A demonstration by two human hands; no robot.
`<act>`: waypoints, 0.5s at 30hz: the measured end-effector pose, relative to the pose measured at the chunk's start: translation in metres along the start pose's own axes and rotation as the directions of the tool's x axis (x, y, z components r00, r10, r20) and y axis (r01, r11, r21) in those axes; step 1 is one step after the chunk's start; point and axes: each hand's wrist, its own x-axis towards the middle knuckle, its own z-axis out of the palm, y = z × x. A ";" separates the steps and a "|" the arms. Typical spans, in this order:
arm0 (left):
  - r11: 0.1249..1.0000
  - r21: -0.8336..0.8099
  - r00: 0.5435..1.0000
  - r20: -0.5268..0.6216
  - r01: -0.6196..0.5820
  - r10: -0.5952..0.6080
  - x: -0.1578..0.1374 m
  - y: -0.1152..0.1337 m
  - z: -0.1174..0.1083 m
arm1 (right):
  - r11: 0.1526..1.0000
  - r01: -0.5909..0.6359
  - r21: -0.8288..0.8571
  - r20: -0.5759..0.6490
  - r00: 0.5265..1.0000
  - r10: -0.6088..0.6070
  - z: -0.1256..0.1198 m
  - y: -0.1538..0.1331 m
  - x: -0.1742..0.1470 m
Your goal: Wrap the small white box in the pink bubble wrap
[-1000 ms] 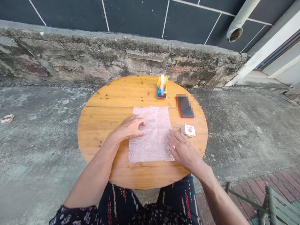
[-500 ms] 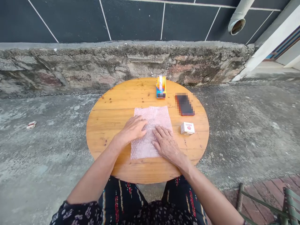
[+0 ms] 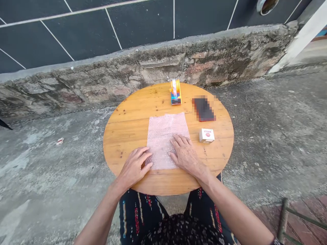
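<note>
Apparently at the step of smoothing bubble wrap (image 3: 166,127) flat on a round wooden table (image 3: 122,134)

Resting on the wrap's near right part with the right hand (image 3: 186,153), palm down, with slightly spread fingers; at the wrap's near left edge with the left hand (image 3: 135,166), half-curled, with a gap between thumb and fingers and without anything visibly pinched; with a tape dispenser (image 3: 175,91) beyond the wrap, a blurred dark slab (image 3: 203,109) to its far right and a small white box (image 3: 207,135) off its right side; likely calling next for steady right-palm pressure and a light left touch
</note>
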 end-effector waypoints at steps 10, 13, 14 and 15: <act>0.990 -0.124 0.978 -0.189 0.068 -0.090 0.016 0.019 0.002 | 1.000 0.015 -0.017 0.012 1.000 -0.014 0.000 0.001 0.001; 0.992 -0.126 0.987 -0.157 0.023 -0.043 0.033 0.021 0.010 | 1.000 0.012 -0.027 0.008 1.000 -0.012 -0.001 -0.001 0.002; 0.992 -0.127 0.988 -0.148 0.022 -0.041 0.036 0.021 0.013 | 1.000 0.012 -0.027 0.009 1.000 -0.012 -0.002 -0.001 0.002; 0.991 -0.128 0.989 -0.144 0.025 -0.044 0.038 0.020 0.016 | 1.000 0.014 -0.023 0.012 1.000 -0.013 -0.003 0.000 0.003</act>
